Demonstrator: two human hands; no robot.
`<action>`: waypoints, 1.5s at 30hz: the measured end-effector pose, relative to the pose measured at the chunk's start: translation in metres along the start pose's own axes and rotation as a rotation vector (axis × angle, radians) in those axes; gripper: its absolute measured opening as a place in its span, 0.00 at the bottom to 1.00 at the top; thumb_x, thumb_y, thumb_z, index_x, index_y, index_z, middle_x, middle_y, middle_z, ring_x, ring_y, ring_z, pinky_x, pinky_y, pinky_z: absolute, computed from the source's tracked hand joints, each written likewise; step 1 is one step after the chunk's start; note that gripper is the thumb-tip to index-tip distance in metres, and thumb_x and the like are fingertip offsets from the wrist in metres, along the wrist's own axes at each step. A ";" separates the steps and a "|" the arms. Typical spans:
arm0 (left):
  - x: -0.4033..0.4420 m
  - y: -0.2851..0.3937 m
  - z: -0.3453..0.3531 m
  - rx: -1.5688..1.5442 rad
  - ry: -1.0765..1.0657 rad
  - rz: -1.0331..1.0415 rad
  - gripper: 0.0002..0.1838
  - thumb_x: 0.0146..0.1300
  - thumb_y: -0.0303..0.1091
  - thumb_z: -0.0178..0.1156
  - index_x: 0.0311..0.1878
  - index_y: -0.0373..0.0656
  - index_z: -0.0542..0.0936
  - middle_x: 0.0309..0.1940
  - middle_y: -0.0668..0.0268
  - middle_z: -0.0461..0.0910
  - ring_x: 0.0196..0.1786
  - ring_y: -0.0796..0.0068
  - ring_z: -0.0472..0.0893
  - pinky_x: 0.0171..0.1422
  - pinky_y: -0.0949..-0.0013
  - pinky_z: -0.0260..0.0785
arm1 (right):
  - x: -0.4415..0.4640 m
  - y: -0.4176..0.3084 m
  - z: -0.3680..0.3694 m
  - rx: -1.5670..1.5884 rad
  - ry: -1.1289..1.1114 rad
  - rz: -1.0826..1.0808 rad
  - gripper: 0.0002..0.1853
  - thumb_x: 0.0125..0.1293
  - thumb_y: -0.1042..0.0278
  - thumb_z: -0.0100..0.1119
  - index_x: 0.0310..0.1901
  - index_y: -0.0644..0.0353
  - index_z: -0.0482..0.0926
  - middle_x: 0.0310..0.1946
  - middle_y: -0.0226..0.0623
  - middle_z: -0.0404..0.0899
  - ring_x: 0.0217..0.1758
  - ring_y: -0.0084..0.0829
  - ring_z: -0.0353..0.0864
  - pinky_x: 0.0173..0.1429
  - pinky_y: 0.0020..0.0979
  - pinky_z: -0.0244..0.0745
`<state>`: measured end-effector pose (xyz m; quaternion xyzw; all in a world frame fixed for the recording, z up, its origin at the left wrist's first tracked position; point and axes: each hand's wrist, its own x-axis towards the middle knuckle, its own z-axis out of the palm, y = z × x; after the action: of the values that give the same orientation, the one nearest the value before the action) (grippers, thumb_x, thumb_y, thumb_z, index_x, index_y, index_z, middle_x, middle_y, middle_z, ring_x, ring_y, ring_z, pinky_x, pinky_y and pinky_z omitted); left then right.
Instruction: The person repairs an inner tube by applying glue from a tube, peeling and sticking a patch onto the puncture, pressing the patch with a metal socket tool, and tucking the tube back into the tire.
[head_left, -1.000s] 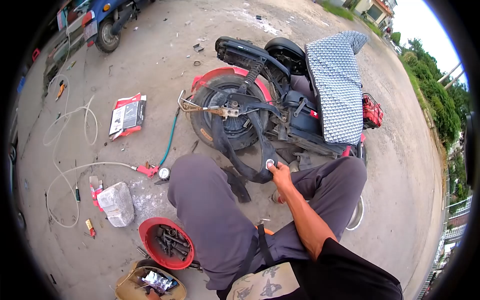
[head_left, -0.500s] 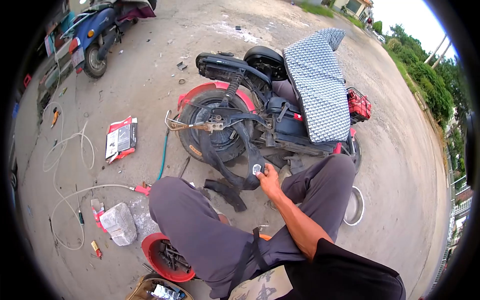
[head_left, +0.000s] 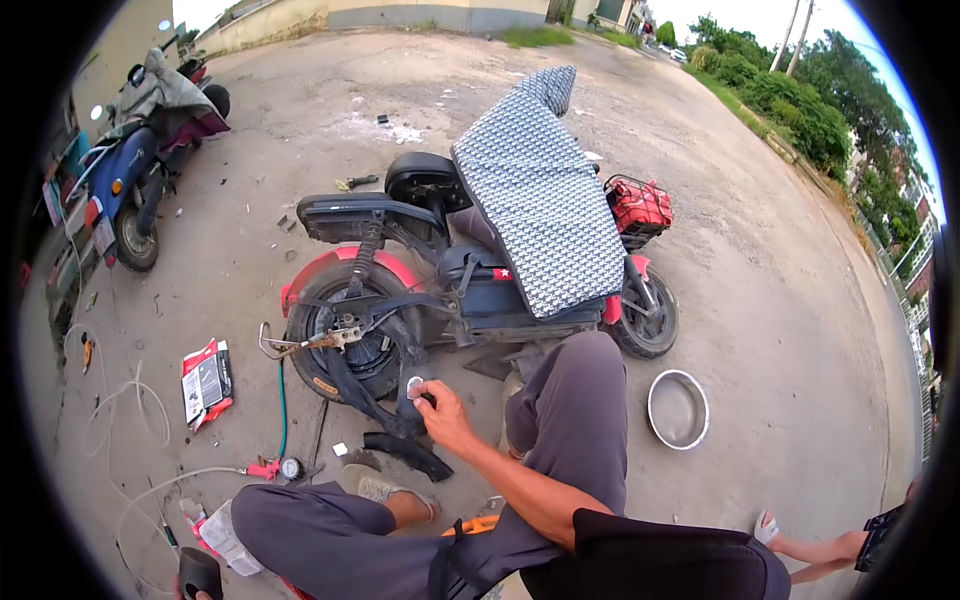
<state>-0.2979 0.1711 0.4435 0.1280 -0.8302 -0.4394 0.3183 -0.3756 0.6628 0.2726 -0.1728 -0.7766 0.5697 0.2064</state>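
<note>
A black inner tube [head_left: 357,392] hangs in a loop from the rear wheel [head_left: 350,335] of a scooter lying in front of me. It carries a small pale patch [head_left: 414,386]. My right hand [head_left: 445,414] is closed at the tube's edge, thumb and fingertips beside the patch. At the bottom left edge, only the fingertips of my left hand [head_left: 203,596] show, around a black cylindrical thing [head_left: 200,572] whose kind I cannot make out. A curved strip of black rubber [head_left: 408,455] lies on the ground below the tube.
A patterned cover [head_left: 540,190] drapes over the scooter. A metal bowl [head_left: 678,410] stands right of my knee. At left lie a red inflator with gauge [head_left: 265,469], its hose and a red-white box [head_left: 207,383]. Another person's leg [head_left: 825,550] shows at lower right; a blue scooter [head_left: 125,185] stands at left.
My view has shifted, so the scooter sits further left. The left hand with the black cylindrical thing has come into view. My right hand remains at the patch on the tube.
</note>
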 end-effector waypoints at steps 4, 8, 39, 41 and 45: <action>0.014 0.088 0.153 -0.555 -0.683 -0.043 0.35 0.65 0.40 0.74 0.70 0.40 0.69 0.46 0.65 0.82 0.48 0.75 0.80 0.57 0.70 0.72 | -0.002 -0.006 -0.003 0.138 -0.080 0.110 0.21 0.79 0.53 0.58 0.54 0.64 0.85 0.41 0.42 0.82 0.48 0.34 0.82 0.54 0.34 0.74; -0.014 0.142 0.275 -0.262 -1.051 0.110 0.33 0.60 0.34 0.78 0.65 0.38 0.71 0.43 0.64 0.79 0.46 0.72 0.78 0.51 0.65 0.74 | -0.005 -0.009 -0.004 0.455 -0.171 0.273 0.31 0.81 0.39 0.52 0.59 0.65 0.83 0.46 0.35 0.83 0.47 0.28 0.80 0.55 0.32 0.74; -0.023 0.167 0.529 0.131 -1.914 0.958 0.19 0.61 0.39 0.64 0.49 0.35 0.82 0.49 0.50 0.85 0.53 0.47 0.82 0.60 0.49 0.72 | 0.066 -0.008 -0.084 0.659 -0.506 0.585 0.43 0.43 0.61 0.79 0.64 0.65 0.75 0.52 0.33 0.81 0.55 0.27 0.79 0.63 0.28 0.72; -0.018 0.174 0.540 0.199 -1.904 0.986 0.18 0.61 0.38 0.64 0.49 0.35 0.82 0.47 0.49 0.85 0.52 0.47 0.82 0.61 0.49 0.72 | 0.070 0.000 -0.087 0.712 -0.484 0.598 0.42 0.43 0.61 0.79 0.64 0.64 0.76 0.51 0.33 0.81 0.54 0.27 0.79 0.62 0.28 0.72; -0.017 0.172 0.563 0.021 -1.748 0.839 0.15 0.66 0.35 0.65 0.50 0.35 0.78 0.49 0.50 0.83 0.54 0.44 0.82 0.62 0.49 0.71 | 0.068 0.003 -0.089 0.548 -0.399 0.585 0.36 0.50 0.62 0.78 0.61 0.64 0.78 0.49 0.33 0.82 0.53 0.25 0.79 0.61 0.29 0.73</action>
<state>-0.6336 0.6442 0.3443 -0.5475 -0.7558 -0.2230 -0.2816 -0.3879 0.7704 0.3023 -0.2108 -0.5401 0.8109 -0.0789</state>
